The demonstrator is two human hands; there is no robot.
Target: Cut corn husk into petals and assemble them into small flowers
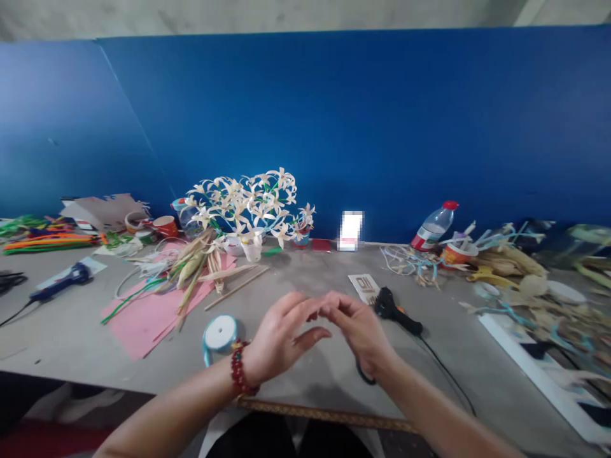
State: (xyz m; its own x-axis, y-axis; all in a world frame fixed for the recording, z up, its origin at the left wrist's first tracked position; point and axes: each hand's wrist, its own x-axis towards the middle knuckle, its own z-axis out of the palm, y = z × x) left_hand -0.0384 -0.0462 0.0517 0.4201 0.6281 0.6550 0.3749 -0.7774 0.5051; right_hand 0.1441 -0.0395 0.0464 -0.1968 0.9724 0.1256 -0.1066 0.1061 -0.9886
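My left hand (289, 331), with a red bead bracelet (241, 369) on its wrist, is held above the table in front of me. Its fingers stretch forward and its thumb stands apart from them. The fingers of my right hand (357, 327) are curled and pressed against the left fingertips; anything between them is too small or hidden to make out. A dark loop (365, 374) shows beside the right wrist, partly covered. Left of my hands lies a spool of light blue ribbon (221, 333). A black glue gun (397, 312) rests right of them.
White flowers (252, 203) stand in cups by the blue partition (334, 127). Pink paper (138, 327) with dried husks (193, 270), a thin stick (236, 288) and a blue glue gun (62, 283) lie left. A bottle (433, 226) and cluttered craft scraps (573, 318) occupy the right.
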